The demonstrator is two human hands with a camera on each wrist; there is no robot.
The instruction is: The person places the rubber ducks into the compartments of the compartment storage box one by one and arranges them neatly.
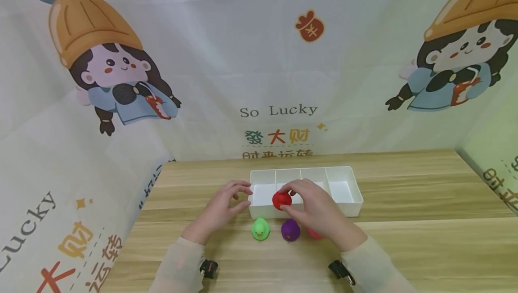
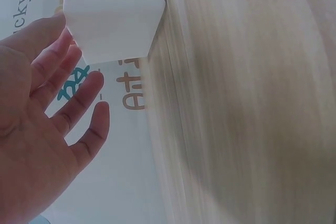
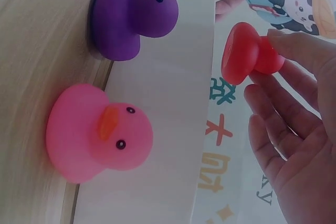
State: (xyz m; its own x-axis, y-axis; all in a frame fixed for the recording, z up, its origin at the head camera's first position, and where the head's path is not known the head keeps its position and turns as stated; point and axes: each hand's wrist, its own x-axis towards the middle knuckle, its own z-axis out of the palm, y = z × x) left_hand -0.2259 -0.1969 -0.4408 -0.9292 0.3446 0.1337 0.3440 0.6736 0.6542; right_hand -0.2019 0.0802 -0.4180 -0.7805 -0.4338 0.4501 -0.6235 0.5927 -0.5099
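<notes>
My right hand (image 1: 317, 205) pinches a red rubber duck (image 1: 282, 200) by its head between thumb and fingertips. It holds the duck above the front wall of a white box (image 1: 265, 212) split into compartments in a row. In the right wrist view the red duck (image 3: 241, 53) shows its flat base. At the box's left end is my left hand (image 1: 221, 207), fingers spread and relaxed, fingertips right at the rim. Along the front of the box stand a green duck (image 1: 261, 229), a purple duck (image 1: 290, 230) and a pink duck (image 3: 126, 135), which my right hand partly hides in the head view.
The box stands toward the back of a wooden table (image 1: 425, 239). Behind the table hangs a printed cloth (image 1: 218, 59) with cartoon figures and lettering, and it continues along both sides.
</notes>
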